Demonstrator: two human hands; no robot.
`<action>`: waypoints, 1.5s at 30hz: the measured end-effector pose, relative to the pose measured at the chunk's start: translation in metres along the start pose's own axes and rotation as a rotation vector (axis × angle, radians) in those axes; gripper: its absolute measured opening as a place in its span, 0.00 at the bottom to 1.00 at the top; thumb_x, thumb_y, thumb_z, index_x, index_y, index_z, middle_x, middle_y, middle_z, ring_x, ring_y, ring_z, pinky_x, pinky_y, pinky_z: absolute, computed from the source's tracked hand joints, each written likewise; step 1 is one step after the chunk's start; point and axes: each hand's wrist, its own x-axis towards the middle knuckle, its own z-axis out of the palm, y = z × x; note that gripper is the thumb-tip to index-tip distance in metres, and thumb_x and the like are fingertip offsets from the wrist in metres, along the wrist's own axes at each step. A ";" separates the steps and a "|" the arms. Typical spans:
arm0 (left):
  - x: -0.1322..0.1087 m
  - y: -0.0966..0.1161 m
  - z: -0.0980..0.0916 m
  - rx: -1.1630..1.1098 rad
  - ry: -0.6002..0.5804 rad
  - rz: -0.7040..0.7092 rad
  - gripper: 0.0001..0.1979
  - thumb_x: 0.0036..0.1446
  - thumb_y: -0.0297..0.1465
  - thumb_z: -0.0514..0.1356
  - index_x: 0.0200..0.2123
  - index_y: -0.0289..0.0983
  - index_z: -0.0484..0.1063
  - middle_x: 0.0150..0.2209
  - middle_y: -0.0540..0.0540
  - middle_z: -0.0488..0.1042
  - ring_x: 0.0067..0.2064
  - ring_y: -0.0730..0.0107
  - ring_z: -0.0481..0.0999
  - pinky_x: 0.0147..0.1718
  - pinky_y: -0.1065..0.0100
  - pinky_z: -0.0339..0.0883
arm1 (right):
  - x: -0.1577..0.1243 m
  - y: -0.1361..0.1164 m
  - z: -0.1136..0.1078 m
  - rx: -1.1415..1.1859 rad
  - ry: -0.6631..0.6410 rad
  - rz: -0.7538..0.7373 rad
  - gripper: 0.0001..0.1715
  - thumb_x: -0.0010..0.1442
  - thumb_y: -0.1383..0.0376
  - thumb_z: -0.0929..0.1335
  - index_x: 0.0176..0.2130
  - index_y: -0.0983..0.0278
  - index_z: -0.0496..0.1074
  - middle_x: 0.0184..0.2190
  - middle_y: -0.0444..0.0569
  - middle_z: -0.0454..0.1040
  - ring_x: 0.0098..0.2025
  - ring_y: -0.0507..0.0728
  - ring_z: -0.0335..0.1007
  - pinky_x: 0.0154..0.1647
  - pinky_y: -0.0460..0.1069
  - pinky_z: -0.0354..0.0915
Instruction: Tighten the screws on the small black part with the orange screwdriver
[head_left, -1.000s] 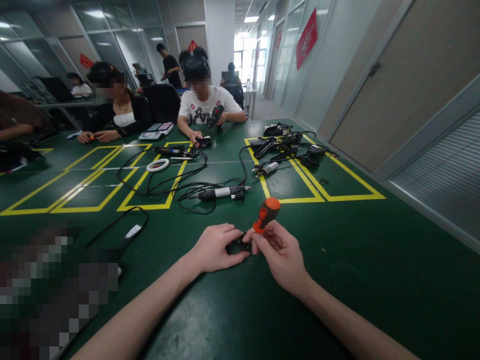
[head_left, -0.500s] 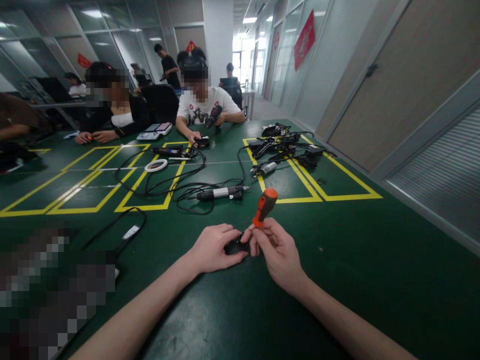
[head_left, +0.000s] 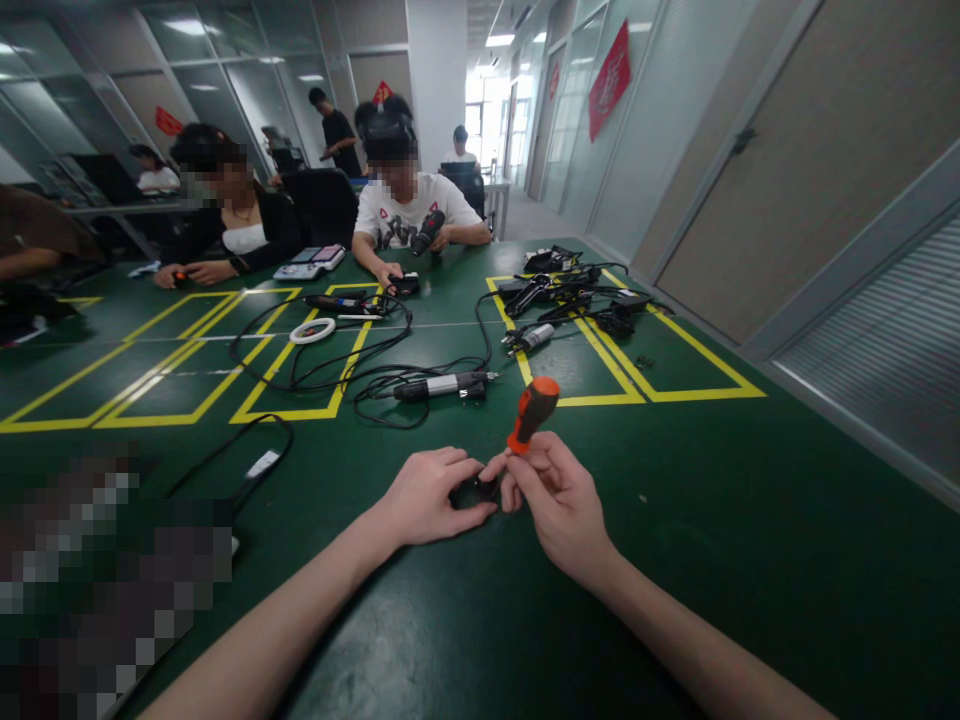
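My left hand (head_left: 427, 495) rests on the green table (head_left: 750, 540) with its fingers curled round a small black part (head_left: 471, 492), mostly hidden under them. My right hand (head_left: 555, 495) pinches the lower end of an orange-and-black screwdriver (head_left: 531, 412), whose handle tilts up and to the right. The screwdriver's tip points down into the black part and is hidden between the two hands.
An electric screwdriver (head_left: 439, 386) with tangled black cables lies just beyond my hands inside yellow floor-tape boxes. More tools and cables (head_left: 570, 295) sit at the far right. A white ring (head_left: 312, 330) lies at mid-left. Two people sit across the table.
The screwdriver handle has shifted slightly down and my right-hand fingers have moved round it. My left hand has stayed on the black part.
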 end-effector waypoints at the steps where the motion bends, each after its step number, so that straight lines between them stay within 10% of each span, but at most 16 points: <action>1: 0.000 0.000 0.000 0.001 -0.001 0.000 0.08 0.59 0.36 0.66 0.38 0.38 0.75 0.31 0.50 0.74 0.33 0.69 0.73 0.32 0.69 0.61 | 0.000 0.000 -0.001 -0.011 -0.006 -0.003 0.14 0.70 0.53 0.69 0.39 0.60 0.71 0.24 0.41 0.73 0.22 0.50 0.68 0.25 0.46 0.67; 45: 0.001 0.000 -0.001 -0.003 -0.007 -0.005 0.07 0.57 0.35 0.67 0.34 0.38 0.74 0.30 0.51 0.73 0.33 0.68 0.73 0.31 0.68 0.60 | -0.003 0.002 0.002 -0.044 0.019 -0.081 0.05 0.68 0.61 0.71 0.39 0.60 0.72 0.26 0.40 0.73 0.23 0.49 0.67 0.26 0.45 0.68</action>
